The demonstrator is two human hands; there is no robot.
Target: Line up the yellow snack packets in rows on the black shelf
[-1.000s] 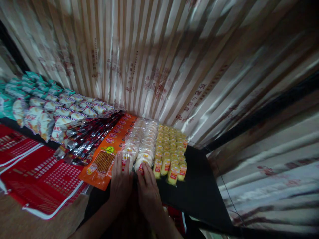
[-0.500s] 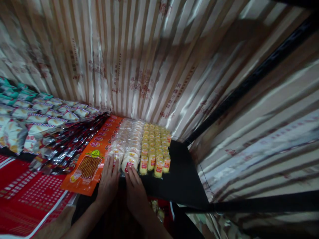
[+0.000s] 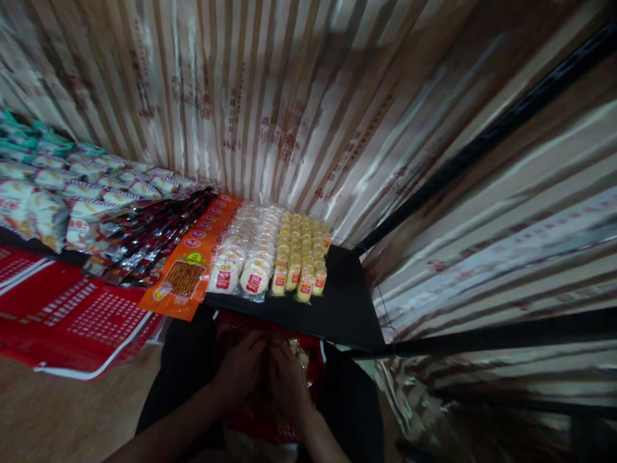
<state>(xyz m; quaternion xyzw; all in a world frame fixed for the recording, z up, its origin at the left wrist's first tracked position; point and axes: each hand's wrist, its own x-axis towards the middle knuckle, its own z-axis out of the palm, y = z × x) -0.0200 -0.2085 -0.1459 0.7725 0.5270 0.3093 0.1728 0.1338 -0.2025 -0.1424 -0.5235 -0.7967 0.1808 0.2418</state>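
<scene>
Down here my left hand and right hand crowd together in the red bag, grip impossible to tell; the white packet rows run off at twelve o'clock.

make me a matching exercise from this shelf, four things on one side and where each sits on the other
1 orange packets
2 round white cakes
3 yellow packets
4 red bag

a below the shelf edge, at the left hand and right hand
b right end of the row, beside bare black shelf
c between orange and yellow
d just left of the white cakes

Pairs: 1-d, 2-c, 3-b, 4-a
</scene>
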